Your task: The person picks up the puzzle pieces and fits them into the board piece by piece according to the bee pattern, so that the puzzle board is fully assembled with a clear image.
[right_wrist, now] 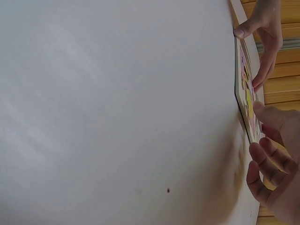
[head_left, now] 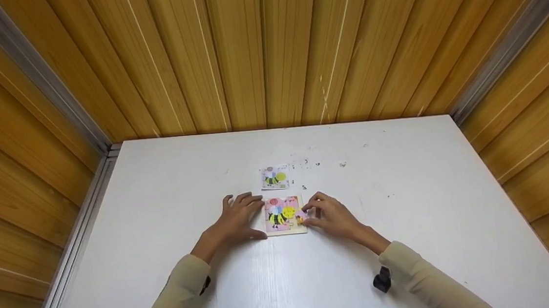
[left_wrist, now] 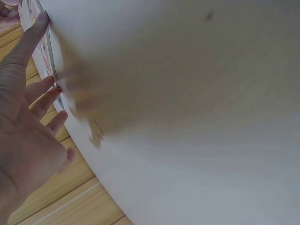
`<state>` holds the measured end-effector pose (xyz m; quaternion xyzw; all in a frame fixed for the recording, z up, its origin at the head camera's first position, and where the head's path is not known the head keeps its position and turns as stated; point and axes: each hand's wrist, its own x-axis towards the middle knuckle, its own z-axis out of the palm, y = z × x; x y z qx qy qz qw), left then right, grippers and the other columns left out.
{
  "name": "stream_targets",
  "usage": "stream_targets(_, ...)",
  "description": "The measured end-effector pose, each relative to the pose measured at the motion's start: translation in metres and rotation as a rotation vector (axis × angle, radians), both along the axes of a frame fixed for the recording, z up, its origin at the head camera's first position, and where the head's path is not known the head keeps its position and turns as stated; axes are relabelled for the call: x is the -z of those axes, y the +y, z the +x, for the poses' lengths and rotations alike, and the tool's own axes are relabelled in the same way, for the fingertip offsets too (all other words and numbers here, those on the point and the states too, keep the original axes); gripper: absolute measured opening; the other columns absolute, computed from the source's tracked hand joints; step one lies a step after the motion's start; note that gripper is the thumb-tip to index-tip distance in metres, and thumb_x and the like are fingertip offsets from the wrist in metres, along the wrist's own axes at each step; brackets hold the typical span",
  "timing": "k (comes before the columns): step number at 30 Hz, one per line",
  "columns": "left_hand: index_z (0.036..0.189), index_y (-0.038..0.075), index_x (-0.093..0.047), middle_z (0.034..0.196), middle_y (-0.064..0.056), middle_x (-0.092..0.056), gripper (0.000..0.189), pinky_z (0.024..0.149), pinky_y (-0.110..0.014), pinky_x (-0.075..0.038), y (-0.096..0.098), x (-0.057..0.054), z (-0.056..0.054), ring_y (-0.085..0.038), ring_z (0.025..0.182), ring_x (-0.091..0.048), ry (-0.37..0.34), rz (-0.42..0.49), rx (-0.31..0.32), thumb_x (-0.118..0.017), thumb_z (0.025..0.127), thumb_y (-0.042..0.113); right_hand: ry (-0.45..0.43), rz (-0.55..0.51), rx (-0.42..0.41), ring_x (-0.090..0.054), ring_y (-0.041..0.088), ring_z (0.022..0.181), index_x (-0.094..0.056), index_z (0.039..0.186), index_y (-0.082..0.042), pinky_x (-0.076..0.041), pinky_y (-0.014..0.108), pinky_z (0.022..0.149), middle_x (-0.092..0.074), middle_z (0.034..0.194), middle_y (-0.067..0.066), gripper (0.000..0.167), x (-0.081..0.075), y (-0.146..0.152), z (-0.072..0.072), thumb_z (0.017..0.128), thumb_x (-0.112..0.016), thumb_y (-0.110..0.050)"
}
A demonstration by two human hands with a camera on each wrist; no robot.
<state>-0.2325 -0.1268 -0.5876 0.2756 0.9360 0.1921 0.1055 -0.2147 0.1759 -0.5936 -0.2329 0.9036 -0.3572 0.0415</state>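
Note:
A jigsaw puzzle in a pale wooden tray [head_left: 283,232] lies on the white table, showing a yellow and black striped bee on pink. My left hand [head_left: 241,218] is spread at its left side, the thumb at the near corner and fingertips touching the edge higher up. At the tray's right side my right hand [head_left: 331,215] pinches a small pink and yellow puzzle piece [head_left: 301,216] between thumb and fingers. The piece is over the tray's right part; whether it lies flat cannot be told. In the right wrist view, the tray [right_wrist: 237,70] appears edge-on, with both hands on it.
A small picture card [head_left: 275,177] with a similar bee lies just beyond the tray. Dark specks and scuffs mark the white table [head_left: 404,188] to its right. Wood-patterned walls [head_left: 247,53] stand behind and at both sides. A black device [head_left: 382,279] hangs by the right sleeve.

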Motion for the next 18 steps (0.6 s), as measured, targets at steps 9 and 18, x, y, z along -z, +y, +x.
stream_targets(9,0.147,0.009,-0.053,0.158,-0.008,-0.047,0.092,0.118,-0.071,-0.016,0.0,0.002,0.0,-0.036,0.15,-0.034,0.002,-0.002,0.005,-0.087,0.074,0.054,-0.024,0.05,-0.021,-0.058,0.013,0.09,-0.076,0.11,-0.011,-0.046,0.024,0.076,-0.063,0.104,0.0,0.03,0.006,-0.013,0.004,0.086,-0.083,-0.028)
stream_targets(18,0.144,0.007,-0.056,0.155,-0.011,-0.05,0.09,0.114,-0.073,-0.019,0.0,0.003,0.0,-0.039,0.147,-0.038,0.033,0.027,0.016,-0.088,0.073,0.052,-0.031,0.053,0.004,-0.057,0.01,0.089,-0.077,0.108,-0.012,-0.047,0.025,0.077,-0.062,0.102,-0.002,0.031,0.01,-0.015,0.004,0.083,-0.085,-0.029)
